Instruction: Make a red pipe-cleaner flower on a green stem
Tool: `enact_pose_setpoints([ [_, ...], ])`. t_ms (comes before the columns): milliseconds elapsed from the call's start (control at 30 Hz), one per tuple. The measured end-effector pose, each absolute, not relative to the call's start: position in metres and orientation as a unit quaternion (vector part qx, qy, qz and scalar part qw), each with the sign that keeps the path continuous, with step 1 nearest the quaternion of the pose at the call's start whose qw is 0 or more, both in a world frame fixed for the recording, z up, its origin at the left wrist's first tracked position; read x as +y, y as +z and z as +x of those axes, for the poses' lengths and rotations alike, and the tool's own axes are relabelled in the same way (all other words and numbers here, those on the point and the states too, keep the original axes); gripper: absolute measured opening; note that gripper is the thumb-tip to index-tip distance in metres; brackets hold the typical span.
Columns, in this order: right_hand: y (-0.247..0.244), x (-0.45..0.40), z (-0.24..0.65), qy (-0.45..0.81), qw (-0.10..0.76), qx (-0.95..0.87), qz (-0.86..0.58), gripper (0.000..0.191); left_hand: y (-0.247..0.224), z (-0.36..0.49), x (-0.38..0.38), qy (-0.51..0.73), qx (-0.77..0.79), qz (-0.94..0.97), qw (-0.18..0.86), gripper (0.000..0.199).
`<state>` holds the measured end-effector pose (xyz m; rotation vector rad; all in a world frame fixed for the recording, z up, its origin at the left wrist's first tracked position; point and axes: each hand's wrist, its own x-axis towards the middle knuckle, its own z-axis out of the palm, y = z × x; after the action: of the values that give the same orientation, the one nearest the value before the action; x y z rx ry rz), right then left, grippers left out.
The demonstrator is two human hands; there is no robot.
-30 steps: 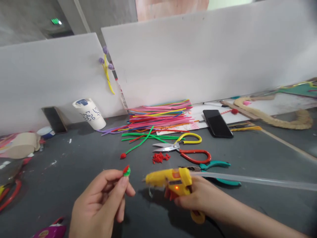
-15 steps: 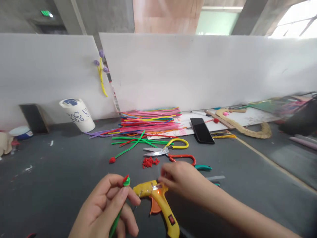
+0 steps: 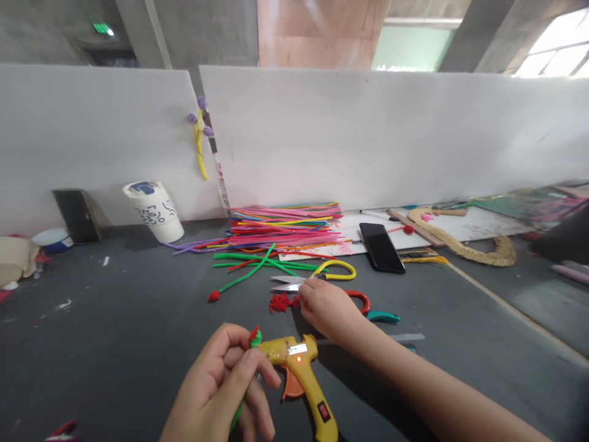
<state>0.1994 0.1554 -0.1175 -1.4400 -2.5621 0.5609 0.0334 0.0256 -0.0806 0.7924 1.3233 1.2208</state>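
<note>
Between thumb and forefinger, my left hand (image 3: 225,387) pinches a green stem (image 3: 236,418) topped by a small red and green tip (image 3: 255,336). My right hand (image 3: 329,305) is over the right edge of a pile of red bits (image 3: 280,302), fingers curled down; what they grip, if anything, is hidden. It partly covers the scissors (image 3: 288,286), which lie open with one yellow and one red handle. A yellow glue gun (image 3: 306,374) with a lit orange light lies just right of my left hand. A finished-looking red bud (image 3: 214,296) on a green stem lies further left.
Bundled coloured pipe cleaners (image 3: 285,227) lie at the back, with green ones (image 3: 248,264) in front. A black phone (image 3: 381,247) lies right of them. A white cup (image 3: 154,212) stands back left. Teal-handled pliers (image 3: 384,317) lie beyond my right forearm.
My right hand has moved from above the back of the glue gun up to the red bits. My left hand still holds the green stem, and the view has shifted slightly.
</note>
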Motion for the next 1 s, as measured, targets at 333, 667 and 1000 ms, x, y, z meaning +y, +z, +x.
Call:
enact_pose_setpoints([
  [333, -0.075, 0.107, 0.199, 0.581, 0.168, -0.718, -0.344, 0.015, -0.094, 0.04, 0.027, 0.531, 0.547, 0.313, 0.567, 0.032],
  [667, -0.076, 0.099, 0.197, 0.694, 0.179, -0.587, -0.376, 0.012, -0.098, 0.041, 0.023, 0.516, 0.543, 0.314, 0.583, 0.037],
  [1000, -0.066, 0.1, 0.202, 0.692, 0.209, -0.607, -0.331, 0.006, -0.099, 0.042, 0.02, 0.481, 0.549, 0.334, 0.596, 0.038],
])
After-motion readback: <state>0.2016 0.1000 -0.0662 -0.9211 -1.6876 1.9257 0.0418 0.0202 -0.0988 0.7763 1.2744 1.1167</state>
